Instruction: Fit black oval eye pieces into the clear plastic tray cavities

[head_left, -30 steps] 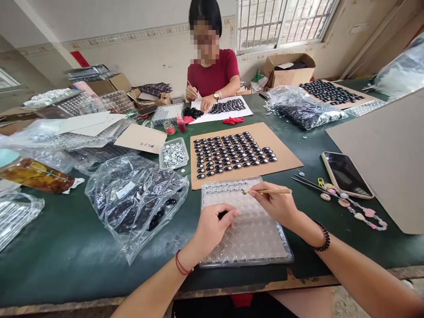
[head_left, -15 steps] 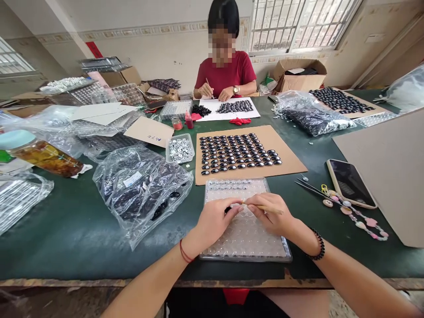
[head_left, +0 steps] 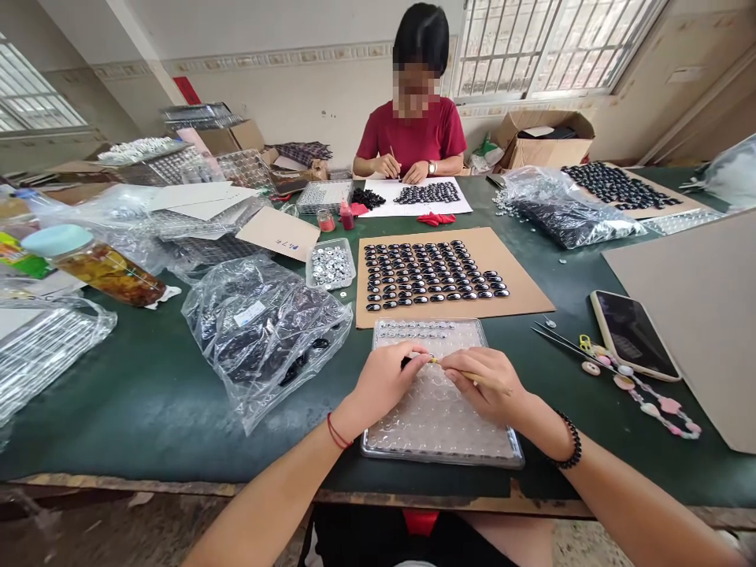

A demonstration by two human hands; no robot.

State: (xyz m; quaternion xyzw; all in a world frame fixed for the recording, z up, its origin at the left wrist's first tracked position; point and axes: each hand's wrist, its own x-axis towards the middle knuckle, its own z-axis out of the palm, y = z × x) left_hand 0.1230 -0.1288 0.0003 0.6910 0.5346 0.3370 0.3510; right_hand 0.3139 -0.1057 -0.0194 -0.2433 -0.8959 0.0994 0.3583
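Over the clear plastic tray [head_left: 437, 429], my left hand [head_left: 387, 382] pinches a small black piece [head_left: 405, 362], mostly hidden by the fingers. My right hand [head_left: 487, 382] is closed on a thin wooden stick [head_left: 476, 377], whose tip meets the left fingertips. The tray has rows of round pockets, and small shiny pieces [head_left: 413, 335] sit in its two far rows. Just beyond it, a brown cardboard sheet [head_left: 525, 299] carries rows of glossy black oval pieces [head_left: 437, 272].
Left of the tray lies a clear bag of black parts [head_left: 260, 323]. An open box of small silvery discs [head_left: 331, 266] stands behind it. Tweezers [head_left: 561, 340], a phone [head_left: 635, 335] and a beaded strap [head_left: 650, 405] lie right. Across the table a co-worker [head_left: 413, 130] handles similar black pieces.
The view has shifted a little, so most things appear slightly further right. My left fingers have turned slightly around the black piece; both hands stay together over the tray.
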